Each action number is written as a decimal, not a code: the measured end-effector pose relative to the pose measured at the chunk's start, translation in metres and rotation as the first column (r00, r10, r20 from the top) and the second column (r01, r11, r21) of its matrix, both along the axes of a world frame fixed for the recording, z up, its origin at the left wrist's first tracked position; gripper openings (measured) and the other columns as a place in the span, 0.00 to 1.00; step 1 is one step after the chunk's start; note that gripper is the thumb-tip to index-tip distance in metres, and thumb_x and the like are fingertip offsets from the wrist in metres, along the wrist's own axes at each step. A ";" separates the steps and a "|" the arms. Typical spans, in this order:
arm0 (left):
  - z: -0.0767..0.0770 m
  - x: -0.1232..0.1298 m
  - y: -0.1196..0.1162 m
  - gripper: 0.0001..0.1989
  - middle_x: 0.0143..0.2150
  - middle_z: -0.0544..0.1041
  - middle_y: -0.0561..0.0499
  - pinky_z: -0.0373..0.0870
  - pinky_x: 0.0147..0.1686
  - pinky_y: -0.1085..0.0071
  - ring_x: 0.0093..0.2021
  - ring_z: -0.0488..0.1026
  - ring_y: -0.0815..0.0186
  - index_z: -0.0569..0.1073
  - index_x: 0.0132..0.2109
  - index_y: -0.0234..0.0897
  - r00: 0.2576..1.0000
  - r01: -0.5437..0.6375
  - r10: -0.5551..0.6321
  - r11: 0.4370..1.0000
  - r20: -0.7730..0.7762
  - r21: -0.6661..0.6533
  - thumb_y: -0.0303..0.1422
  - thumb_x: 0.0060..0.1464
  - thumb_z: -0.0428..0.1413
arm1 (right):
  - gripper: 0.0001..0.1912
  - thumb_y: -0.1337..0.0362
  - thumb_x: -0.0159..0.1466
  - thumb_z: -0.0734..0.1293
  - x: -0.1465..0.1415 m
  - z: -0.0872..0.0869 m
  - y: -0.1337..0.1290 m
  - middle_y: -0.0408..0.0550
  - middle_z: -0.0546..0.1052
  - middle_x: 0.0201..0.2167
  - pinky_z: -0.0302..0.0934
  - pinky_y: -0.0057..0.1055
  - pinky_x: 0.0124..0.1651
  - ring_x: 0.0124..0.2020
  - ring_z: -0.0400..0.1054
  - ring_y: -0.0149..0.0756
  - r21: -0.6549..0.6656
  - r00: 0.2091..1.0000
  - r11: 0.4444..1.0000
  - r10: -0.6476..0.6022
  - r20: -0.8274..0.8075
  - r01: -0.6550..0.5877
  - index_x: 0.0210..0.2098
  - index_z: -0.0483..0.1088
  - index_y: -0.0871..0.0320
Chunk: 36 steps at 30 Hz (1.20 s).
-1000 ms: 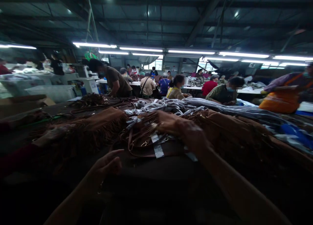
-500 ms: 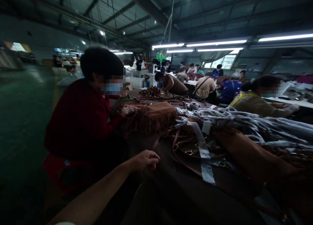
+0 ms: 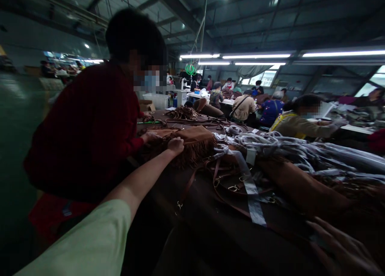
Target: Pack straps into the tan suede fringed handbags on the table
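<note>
Fringed bag, brown suede [image 3: 195,142], is lying on the dark table [image 3: 210,236] left of centre, with the person's left hand [image 3: 175,145] resting curled on its top; whether it is gripping cannot be told. Right hand [image 3: 339,248], fingers spread, is hovering at lower right, well apart from the left. Co-worker's hand [image 3: 149,137], from a dark red sleeve [image 3: 90,127], is touching the same bag just beside it. Brown leather strap [image 3: 189,186] with metal clasps is trailing loose across the table. Risks: two people's hands pulling on one bag could snag the fringe; the loose strap could catch a sleeve, dragging the bundled grey straps [image 3: 300,152] askew.
</note>
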<state>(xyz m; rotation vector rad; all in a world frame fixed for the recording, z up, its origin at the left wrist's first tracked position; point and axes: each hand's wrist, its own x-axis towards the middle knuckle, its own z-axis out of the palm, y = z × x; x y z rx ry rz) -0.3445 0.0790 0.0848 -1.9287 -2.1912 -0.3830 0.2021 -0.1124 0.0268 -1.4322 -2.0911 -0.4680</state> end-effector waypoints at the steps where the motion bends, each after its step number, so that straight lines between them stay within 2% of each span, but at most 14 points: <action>1: 0.006 0.001 0.001 0.12 0.44 0.73 0.39 0.65 0.46 0.63 0.47 0.70 0.55 0.75 0.42 0.31 1.000 0.019 -0.019 1.000 -0.021 -0.001 0.29 0.55 0.48 | 0.20 0.52 0.62 0.60 -0.006 -0.007 -0.004 0.53 0.69 0.54 0.64 0.44 0.49 0.52 0.65 0.49 -0.045 1.000 0.999 0.019 0.008 -0.018 0.50 0.69 0.50; 7: 0.060 0.061 -0.040 0.17 0.42 0.74 0.39 0.65 0.45 0.63 0.44 0.72 0.57 0.72 0.44 0.30 0.982 0.181 -0.187 0.952 0.001 0.248 0.37 0.60 0.44 | 0.19 0.57 0.61 0.62 -0.107 -0.020 -0.032 0.47 0.68 0.56 0.65 0.39 0.52 0.54 0.65 0.43 -0.369 0.938 0.900 0.105 -0.331 -0.231 0.52 0.68 0.47; 10: 0.063 0.135 -0.081 0.16 0.38 0.76 0.44 0.65 0.42 0.68 0.40 0.72 0.62 0.74 0.42 0.32 0.885 0.360 -0.415 0.898 0.212 0.252 0.38 0.59 0.46 | 0.29 0.53 0.58 0.66 -0.162 -0.014 -0.027 0.52 0.69 0.55 0.63 0.42 0.53 0.53 0.66 0.45 -0.370 0.722 0.823 0.069 -0.689 -0.432 0.58 0.62 0.51; 12: 0.048 0.186 -0.108 0.16 0.37 0.76 0.46 0.66 0.38 0.71 0.37 0.72 0.64 0.75 0.41 0.32 0.674 0.565 -0.601 0.794 0.429 0.224 0.39 0.59 0.47 | 0.39 0.51 0.55 0.69 -0.182 -0.014 -0.020 0.54 0.68 0.57 0.65 0.42 0.50 0.52 0.67 0.46 -0.280 0.469 0.778 0.021 -0.883 -0.562 0.62 0.56 0.54; 13: 0.038 0.206 -0.119 0.16 0.36 0.77 0.47 0.66 0.36 0.73 0.36 0.72 0.66 0.75 0.40 0.32 0.502 0.707 -0.668 0.683 0.549 0.185 0.39 0.59 0.48 | 0.40 0.51 0.53 0.70 -0.185 -0.016 -0.017 0.55 0.69 0.56 0.66 0.42 0.49 0.50 0.68 0.46 -0.249 0.352 0.790 -0.045 -0.935 -0.561 0.61 0.56 0.55; 15: 0.016 0.232 -0.139 0.17 0.36 0.77 0.48 0.66 0.35 0.74 0.35 0.72 0.67 0.75 0.42 0.31 0.211 0.880 -0.666 0.449 0.716 0.157 0.40 0.58 0.49 | 0.36 0.52 0.51 0.71 -0.180 -0.022 -0.014 0.55 0.74 0.49 0.68 0.40 0.44 0.46 0.71 0.47 -0.268 0.158 0.841 -0.218 -0.963 -0.470 0.56 0.63 0.59; 16: 0.006 0.235 -0.148 0.18 0.37 0.77 0.48 0.65 0.35 0.74 0.35 0.71 0.67 0.75 0.43 0.31 0.145 0.888 -0.633 0.423 0.761 0.183 0.40 0.58 0.49 | 0.33 0.53 0.50 0.72 -0.173 -0.025 -0.014 0.54 0.77 0.44 0.69 0.39 0.42 0.44 0.72 0.47 -0.308 0.081 0.855 -0.303 -0.950 -0.418 0.52 0.67 0.60; 18: -0.009 0.229 -0.164 0.20 0.36 0.76 0.47 0.64 0.33 0.74 0.34 0.71 0.67 0.75 0.42 0.30 0.174 0.776 -0.569 0.582 0.804 0.244 0.42 0.59 0.47 | 0.28 0.55 0.49 0.73 -0.155 -0.031 -0.017 0.51 0.79 0.35 0.70 0.38 0.38 0.38 0.74 0.47 -0.370 -0.046 0.846 -0.418 -0.907 -0.384 0.46 0.70 0.62; 20: -0.022 0.214 -0.181 0.23 0.30 0.75 0.48 0.62 0.30 0.74 0.30 0.69 0.68 0.75 0.37 0.31 0.311 0.596 -0.488 0.769 0.816 0.232 0.45 0.60 0.44 | 0.24 0.59 0.48 0.74 -0.138 -0.035 -0.022 0.49 0.79 0.29 0.71 0.37 0.35 0.34 0.75 0.45 -0.391 -0.142 0.832 -0.475 -0.869 -0.394 0.42 0.71 0.61; 23: -0.045 0.208 -0.212 0.26 0.22 0.72 0.50 0.58 0.27 0.73 0.24 0.67 0.69 0.74 0.27 0.33 0.487 0.584 -0.411 0.809 0.771 0.063 0.48 0.58 0.44 | 0.19 0.64 0.48 0.74 -0.124 -0.036 -0.026 0.47 0.79 0.27 0.71 0.37 0.33 0.31 0.75 0.45 -0.400 -0.223 0.820 -0.515 -0.828 -0.410 0.39 0.71 0.61; 25: -0.065 0.223 -0.234 0.22 0.24 0.74 0.50 0.58 0.28 0.73 0.26 0.68 0.68 0.75 0.28 0.33 0.490 0.632 -0.393 0.775 0.778 -0.008 0.48 0.54 0.50 | 0.19 0.65 0.49 0.73 -0.121 -0.035 -0.027 0.48 0.79 0.27 0.71 0.37 0.33 0.31 0.75 0.45 -0.385 -0.248 0.812 -0.521 -0.817 -0.438 0.40 0.71 0.61; 30: -0.104 0.278 -0.264 0.21 0.37 0.77 0.46 0.62 0.26 0.74 0.30 0.71 0.66 0.73 0.46 0.29 0.161 0.763 -0.198 0.646 0.967 0.005 0.43 0.54 0.52 | 0.22 0.58 0.53 0.71 -0.118 -0.031 -0.039 0.49 0.79 0.32 0.70 0.36 0.33 0.33 0.75 0.43 -0.364 -0.167 0.799 -0.490 -0.856 -0.479 0.45 0.69 0.60; 32: -0.105 0.287 -0.267 0.18 0.36 0.77 0.46 0.63 0.28 0.73 0.32 0.72 0.64 0.74 0.43 0.30 0.312 0.748 -0.249 0.659 0.917 -0.075 0.41 0.56 0.49 | 0.23 0.54 0.54 0.69 -0.115 -0.032 -0.047 0.52 0.79 0.33 0.69 0.35 0.35 0.36 0.75 0.44 -0.470 0.034 0.786 -0.500 -0.865 -0.401 0.44 0.69 0.61; 36: -0.095 0.294 -0.273 0.15 0.39 0.78 0.44 0.66 0.37 0.68 0.39 0.75 0.59 0.73 0.40 0.35 0.694 0.659 -0.454 0.713 0.558 -0.240 0.38 0.60 0.45 | 0.22 0.52 0.56 0.65 -0.108 -0.036 -0.057 0.57 0.78 0.39 0.66 0.34 0.42 0.43 0.72 0.46 -0.549 0.465 0.835 -0.503 -0.728 0.043 0.42 0.70 0.63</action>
